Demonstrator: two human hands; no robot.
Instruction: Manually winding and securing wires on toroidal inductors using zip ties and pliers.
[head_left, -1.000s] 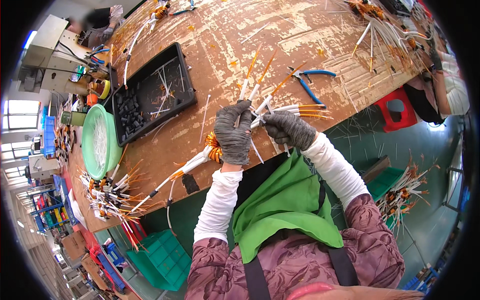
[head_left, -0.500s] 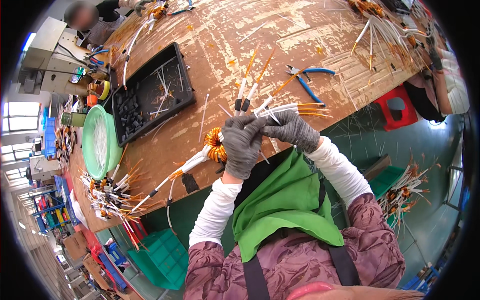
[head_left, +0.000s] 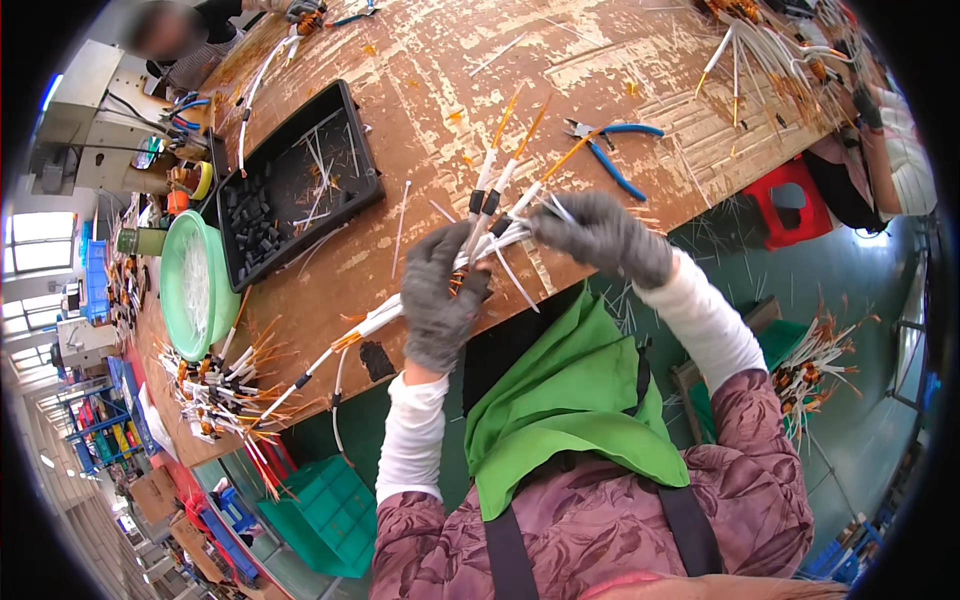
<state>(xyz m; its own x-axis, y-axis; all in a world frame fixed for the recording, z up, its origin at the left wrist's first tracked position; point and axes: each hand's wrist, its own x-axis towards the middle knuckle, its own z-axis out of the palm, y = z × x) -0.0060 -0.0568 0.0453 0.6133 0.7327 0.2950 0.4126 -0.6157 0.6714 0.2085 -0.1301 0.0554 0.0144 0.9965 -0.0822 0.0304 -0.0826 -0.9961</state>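
My left hand (head_left: 440, 300), in a grey glove, is closed around a wire-wound coil and its white-sleeved leads (head_left: 380, 316). The copper-coloured winding is mostly hidden by the glove. Sleeved leads with black collars (head_left: 490, 202) and bare orange tips fan out beyond my fingers. A thin white strip (head_left: 515, 277), like a cable tie, hangs from the bundle toward the table edge. My right hand (head_left: 605, 238), also gloved, is closed beside the leads, its fingertips pinching a thin white strip (head_left: 562, 208). Blue-handled cutters (head_left: 618, 160) lie past my right hand, jaws spread.
A black tray (head_left: 375, 190) holds short black sleeves and white strips. Left of it stands a green bowl (head_left: 178, 335) of white strips. Finished-looking wire bundles (head_left: 215, 395) pile at the left edge. Two people work across the table. Below are a green crate (head_left: 325, 515) and a red stool (head_left: 770, 225).
My left hand has shifted slightly left and turned, covering most of the coil ring that showed before. My right hand has moved up and right, away from my left hand.
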